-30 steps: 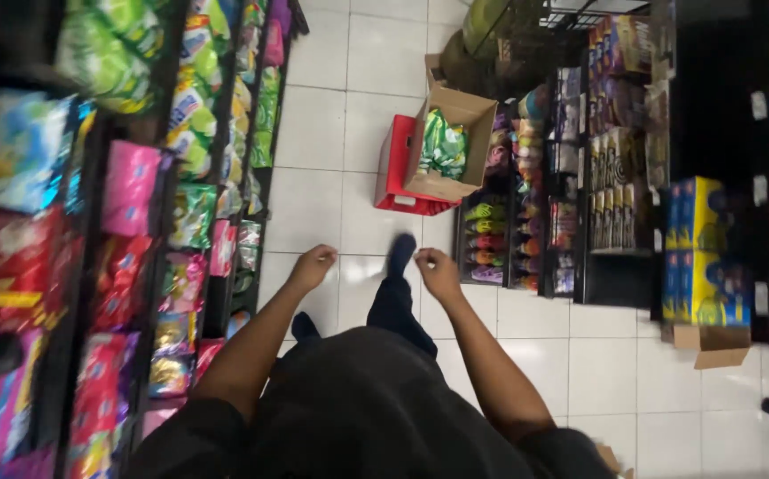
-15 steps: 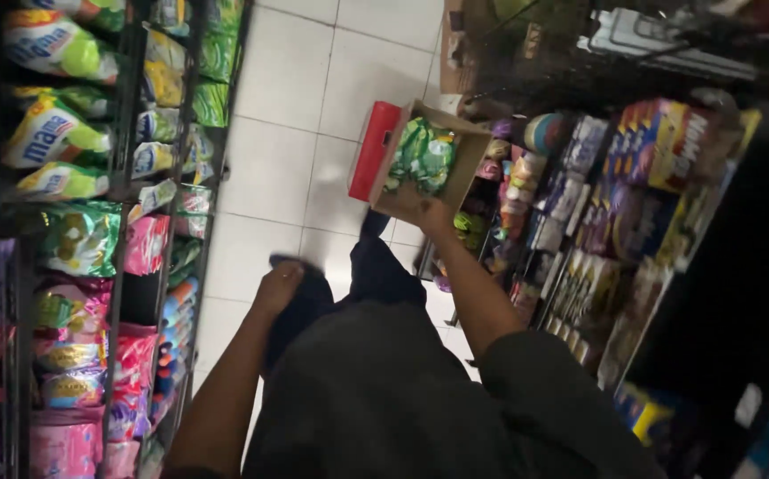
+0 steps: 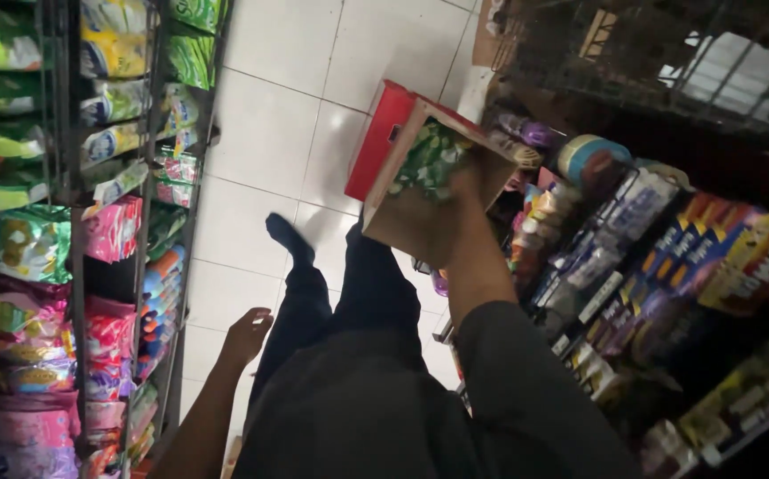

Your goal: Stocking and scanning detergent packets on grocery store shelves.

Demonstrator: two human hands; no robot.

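I walk along a shop aisle on white floor tiles. My right hand [image 3: 467,184] reaches forward into an open brown cardboard box [image 3: 411,222] that holds green packets [image 3: 429,158]. The hand lies at the edge of the packets, and blur hides whether its fingers grip one. My left hand [image 3: 247,335] hangs at my side above the floor with loose fingers and holds nothing. My dark trousers and one dark-socked foot [image 3: 285,236] show between the hands.
A red crate [image 3: 377,140] stands on the floor just behind the box. Shelves of snack bags [image 3: 109,231] line the left side. Racks of small packaged goods [image 3: 668,257] and a wire basket [image 3: 668,62] fill the right side.
I have moved closer to the cardboard box. My right hand has stretched forward into it, while my left hand has dropped back to my side.
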